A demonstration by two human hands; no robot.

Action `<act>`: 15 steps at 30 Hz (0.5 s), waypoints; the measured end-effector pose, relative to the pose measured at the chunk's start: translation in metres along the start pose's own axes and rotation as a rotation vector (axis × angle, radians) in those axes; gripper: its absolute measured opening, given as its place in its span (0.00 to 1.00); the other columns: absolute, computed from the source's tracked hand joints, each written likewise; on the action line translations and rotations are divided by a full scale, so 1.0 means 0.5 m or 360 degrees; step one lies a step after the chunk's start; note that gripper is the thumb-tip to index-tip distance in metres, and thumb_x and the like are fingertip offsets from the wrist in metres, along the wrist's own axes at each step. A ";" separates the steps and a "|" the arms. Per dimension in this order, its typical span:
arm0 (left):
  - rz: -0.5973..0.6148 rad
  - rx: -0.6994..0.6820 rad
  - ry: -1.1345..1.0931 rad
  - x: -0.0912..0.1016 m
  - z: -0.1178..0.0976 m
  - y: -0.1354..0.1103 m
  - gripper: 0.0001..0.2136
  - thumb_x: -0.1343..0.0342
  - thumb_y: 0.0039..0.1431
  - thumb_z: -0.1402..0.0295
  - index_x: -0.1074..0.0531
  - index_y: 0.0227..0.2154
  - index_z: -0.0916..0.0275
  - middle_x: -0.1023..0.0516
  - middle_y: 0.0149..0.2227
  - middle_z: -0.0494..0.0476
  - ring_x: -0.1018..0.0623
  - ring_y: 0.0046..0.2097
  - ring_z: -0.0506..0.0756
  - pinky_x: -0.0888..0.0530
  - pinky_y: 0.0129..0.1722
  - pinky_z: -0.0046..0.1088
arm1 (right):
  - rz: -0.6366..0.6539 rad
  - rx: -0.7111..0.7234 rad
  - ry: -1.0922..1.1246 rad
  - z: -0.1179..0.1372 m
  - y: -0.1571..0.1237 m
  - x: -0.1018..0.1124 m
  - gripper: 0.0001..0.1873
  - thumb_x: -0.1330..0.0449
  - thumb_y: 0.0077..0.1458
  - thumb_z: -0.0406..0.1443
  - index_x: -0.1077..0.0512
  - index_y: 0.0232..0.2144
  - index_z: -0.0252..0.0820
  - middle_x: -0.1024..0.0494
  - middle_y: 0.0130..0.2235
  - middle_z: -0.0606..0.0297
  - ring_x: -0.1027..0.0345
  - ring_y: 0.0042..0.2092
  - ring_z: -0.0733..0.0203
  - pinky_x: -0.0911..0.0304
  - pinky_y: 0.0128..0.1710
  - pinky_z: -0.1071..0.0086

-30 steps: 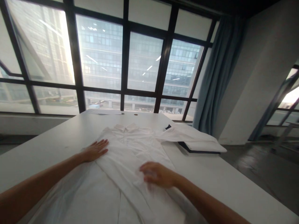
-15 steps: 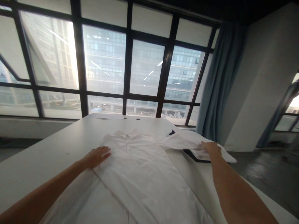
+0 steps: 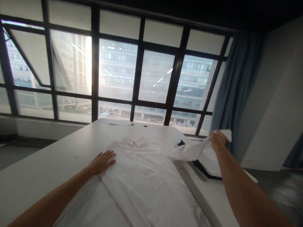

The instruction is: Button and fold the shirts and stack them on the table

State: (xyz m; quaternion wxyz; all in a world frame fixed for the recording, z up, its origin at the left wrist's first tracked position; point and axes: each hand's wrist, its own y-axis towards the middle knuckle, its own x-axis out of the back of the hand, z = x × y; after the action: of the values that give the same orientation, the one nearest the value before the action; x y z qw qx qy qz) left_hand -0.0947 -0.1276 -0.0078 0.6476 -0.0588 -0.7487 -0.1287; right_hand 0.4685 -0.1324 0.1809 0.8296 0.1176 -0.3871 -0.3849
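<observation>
White shirt [image 3: 146,179] lies spread along the middle of the worktop [image 3: 47,164], collar toward the far edge. My left hand [image 3: 103,161] rests flat on its left side, fingers spread. My right hand [image 3: 217,141] is clamped on the sleeve [image 3: 189,152], holding it above the right edge, over a folded stack [image 3: 208,164].

Left hand [image 3: 103,161] flat; right grip [image 3: 217,141] closed, aloft.

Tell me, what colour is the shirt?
The shirt is plain white, with no pattern. It shows best in the head view.
</observation>
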 end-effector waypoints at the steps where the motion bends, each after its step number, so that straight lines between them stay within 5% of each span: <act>1: -0.0123 -0.0006 0.0024 0.005 -0.008 -0.006 0.26 0.59 0.64 0.53 0.36 0.61 0.57 0.41 0.66 0.59 0.43 0.66 0.60 0.50 0.64 0.48 | -0.0129 0.0119 0.0099 0.052 -0.022 -0.009 0.30 0.54 0.57 0.29 0.42 0.61 0.25 0.34 0.57 0.41 0.34 0.53 0.51 0.35 0.46 0.65; 4: -0.0448 -0.0025 -0.0130 0.030 -0.036 -0.036 0.23 0.61 0.65 0.56 0.26 0.49 0.63 0.28 0.57 0.66 0.33 0.60 0.64 0.42 0.61 0.48 | -0.0038 0.0728 0.0179 0.188 -0.152 -0.028 0.32 0.50 0.56 0.29 0.44 0.63 0.27 0.34 0.58 0.43 0.31 0.47 0.58 0.37 0.47 0.70; 6: -0.0417 0.0025 -0.0500 0.054 -0.055 -0.068 0.27 0.66 0.65 0.52 0.25 0.45 0.65 0.23 0.48 0.68 0.27 0.52 0.64 0.34 0.54 0.46 | 0.0271 0.1224 0.0137 0.239 -0.282 -0.036 0.30 0.51 0.59 0.31 0.43 0.63 0.33 0.38 0.61 0.46 0.30 0.44 0.60 0.37 0.48 0.69; 8: -0.0199 0.0085 -0.0899 0.082 -0.070 -0.113 0.33 0.69 0.64 0.46 0.27 0.46 0.67 0.21 0.42 0.67 0.22 0.44 0.62 0.27 0.44 0.41 | 0.0641 0.1628 -0.0038 0.250 -0.422 -0.044 0.27 0.50 0.58 0.31 0.38 0.60 0.39 0.41 0.64 0.51 0.30 0.47 0.57 0.35 0.47 0.66; 11: 0.0396 0.0107 -0.1427 0.119 -0.087 -0.197 0.37 0.62 0.56 0.36 0.28 0.47 0.65 0.20 0.40 0.65 0.21 0.38 0.62 0.25 0.33 0.35 | 0.1108 0.2093 -0.0254 0.221 -0.599 -0.061 0.23 0.49 0.56 0.29 0.32 0.54 0.42 0.46 0.67 0.60 0.31 0.47 0.56 0.33 0.41 0.66; 13: 0.0777 0.0148 -0.1686 0.133 -0.099 -0.254 0.37 0.53 0.49 0.34 0.27 0.44 0.64 0.20 0.41 0.64 0.21 0.38 0.61 0.25 0.32 0.33 | 0.1243 0.2273 -0.0305 0.196 -0.672 -0.074 0.21 0.48 0.54 0.28 0.29 0.50 0.41 0.47 0.68 0.62 0.30 0.45 0.57 0.32 0.40 0.65; 15: 0.0898 0.0179 -0.1716 0.136 -0.112 -0.302 0.34 0.47 0.46 0.36 0.26 0.41 0.63 0.20 0.39 0.62 0.22 0.35 0.58 0.26 0.30 0.30 | 0.1277 0.2349 -0.0316 0.182 -0.708 -0.083 0.18 0.47 0.52 0.28 0.27 0.45 0.39 0.47 0.68 0.61 0.30 0.45 0.57 0.32 0.41 0.64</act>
State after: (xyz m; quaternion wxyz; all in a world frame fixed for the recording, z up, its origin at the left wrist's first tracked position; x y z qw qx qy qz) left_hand -0.0900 -0.2929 0.0489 0.1888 -0.2774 -0.9322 0.1356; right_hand 0.1913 -0.3320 0.0444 0.5759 0.4487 -0.6226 0.2817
